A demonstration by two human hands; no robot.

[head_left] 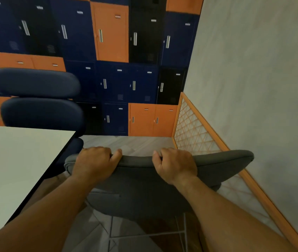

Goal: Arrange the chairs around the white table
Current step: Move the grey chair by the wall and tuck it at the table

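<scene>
Grey chair (144, 179) gripped at top edge of backrest: left hand (93, 160) and right hand (173, 164) curled over rim, spaced apart, likely for steering. Chair positioned just beside corner of white table (17, 160). Blue chair (41, 106) stationed at table's far edge.
</scene>
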